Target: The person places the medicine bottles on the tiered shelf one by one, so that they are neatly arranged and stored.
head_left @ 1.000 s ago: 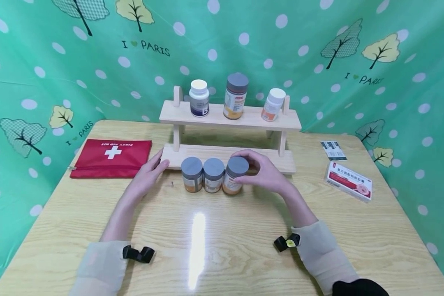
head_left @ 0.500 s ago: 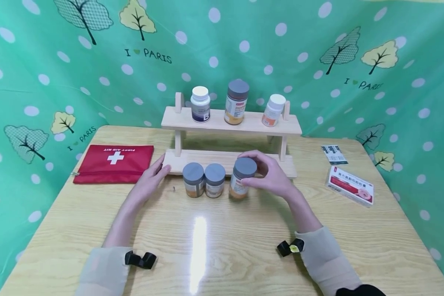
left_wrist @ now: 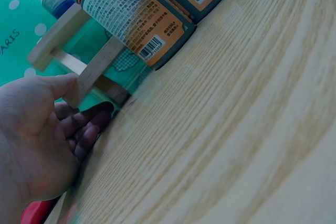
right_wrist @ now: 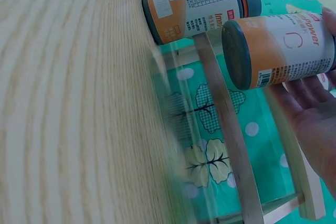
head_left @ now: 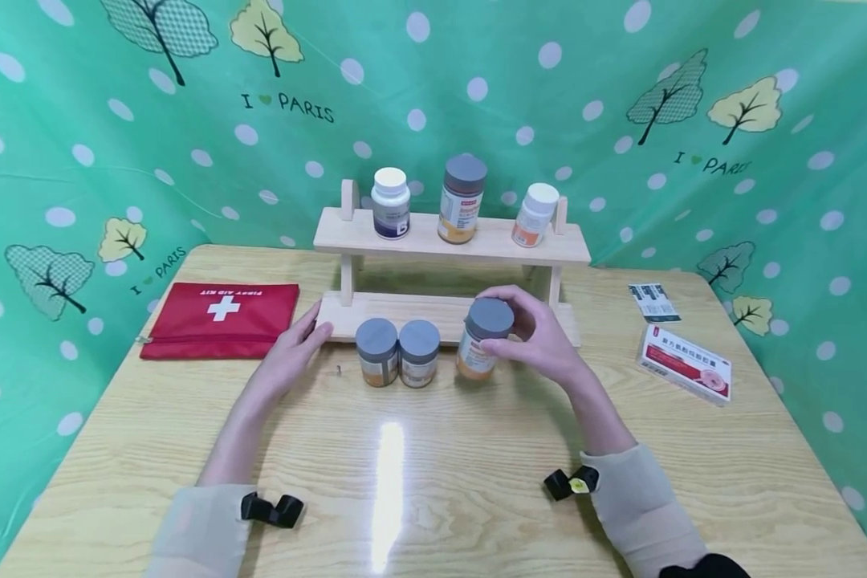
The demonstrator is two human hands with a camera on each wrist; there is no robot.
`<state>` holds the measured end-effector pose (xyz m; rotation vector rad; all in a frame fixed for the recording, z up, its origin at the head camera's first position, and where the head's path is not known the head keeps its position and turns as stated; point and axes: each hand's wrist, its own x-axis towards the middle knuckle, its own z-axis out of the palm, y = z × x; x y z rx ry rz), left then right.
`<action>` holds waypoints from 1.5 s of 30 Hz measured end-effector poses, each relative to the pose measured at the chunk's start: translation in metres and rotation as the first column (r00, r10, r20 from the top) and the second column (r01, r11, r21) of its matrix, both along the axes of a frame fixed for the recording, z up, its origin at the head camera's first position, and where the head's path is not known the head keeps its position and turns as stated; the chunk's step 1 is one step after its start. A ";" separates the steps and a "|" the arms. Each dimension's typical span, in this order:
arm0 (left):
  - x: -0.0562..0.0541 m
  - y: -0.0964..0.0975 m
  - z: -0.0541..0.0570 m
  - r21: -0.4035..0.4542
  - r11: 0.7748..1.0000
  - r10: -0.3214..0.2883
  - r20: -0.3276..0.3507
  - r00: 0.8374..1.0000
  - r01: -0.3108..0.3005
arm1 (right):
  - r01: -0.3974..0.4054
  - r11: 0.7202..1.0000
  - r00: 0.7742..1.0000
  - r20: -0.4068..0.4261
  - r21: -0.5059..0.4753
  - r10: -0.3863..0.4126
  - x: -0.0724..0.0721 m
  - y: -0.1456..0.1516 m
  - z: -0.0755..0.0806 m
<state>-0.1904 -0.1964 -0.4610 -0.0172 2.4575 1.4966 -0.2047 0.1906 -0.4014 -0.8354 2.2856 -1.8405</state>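
My right hand (head_left: 538, 337) grips a supplement bottle (head_left: 486, 337) by its upper part, near the grey lid. In the right wrist view that bottle (right_wrist: 289, 45), with its orange and white label, hangs off the table and its dark base shows. Two similar grey-lidded bottles, the left one (head_left: 378, 353) and the middle one (head_left: 419, 353), stand side by side before a two-tier wooden shelf (head_left: 448, 250). At the shelf's left end, my left hand (head_left: 292, 349) holds the lower board. The left wrist view shows the thumb (left_wrist: 64, 85) against the wood and the other fingers bent below.
On the upper tier stand a white-lidded bottle (head_left: 391, 205), a tall grey-lidded bottle (head_left: 461, 201) and a small white bottle (head_left: 535, 215). A red first aid kit pouch (head_left: 220, 321) lies at left. A medicine box (head_left: 685, 364) and a blister pack (head_left: 653, 303) lie at right.
My right hand has taken the rightmost bottle from beside the other two, moving it right and up off the table. The left hand stays at the shelf's end.
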 end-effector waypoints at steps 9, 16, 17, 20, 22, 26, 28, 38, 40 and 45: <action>0.001 0.000 0.000 0.015 1.000 -0.003 -0.010 1.000 0.004 | 0.094 0.995 0.996 0.002 -0.029 -0.094 -0.002 0.007 0.002; 0.001 0.000 0.000 0.025 1.000 -0.010 -0.014 1.000 0.011 | 0.170 0.985 0.985 -0.007 -0.038 -0.171 -0.006 0.015 0.001; 0.001 0.000 0.000 0.024 1.000 -0.009 -0.010 1.000 0.009 | 0.180 0.983 0.984 -0.006 -0.040 -0.180 -0.006 0.016 0.001; 0.001 -0.001 -0.001 0.026 1.000 -0.006 -0.007 1.000 0.006 | 0.210 0.977 0.978 -0.001 -0.048 -0.210 -0.008 0.019 0.002; 0.001 -0.001 -0.001 0.029 1.000 -0.006 -0.009 1.000 0.006 | 0.230 0.972 0.973 0.005 -0.055 -0.230 -0.009 0.021 0.002; 0.001 -0.001 0.000 0.029 1.000 -0.007 -0.014 1.000 0.008 | 0.278 0.959 0.960 0.016 -0.058 -0.278 -0.011 0.024 0.003; 0.001 -0.001 0.000 0.026 1.000 -0.009 -0.014 1.000 0.010 | 0.309 0.950 0.951 0.023 -0.048 -0.308 -0.012 0.025 0.002; 0.001 -0.001 -0.002 0.026 1.000 -0.009 -0.015 1.000 0.010 | 0.422 0.906 0.904 0.064 0.022 -0.423 -0.015 0.032 0.001; 0.001 -0.001 -0.002 0.026 1.000 -0.008 -0.015 1.000 0.009 | 0.438 0.898 0.896 0.065 0.029 -0.439 -0.016 0.033 0.001; 0.001 -0.002 -0.003 0.025 1.000 -0.008 -0.020 1.000 0.008 | 0.460 0.887 0.885 0.070 0.029 -0.461 -0.018 0.035 0.000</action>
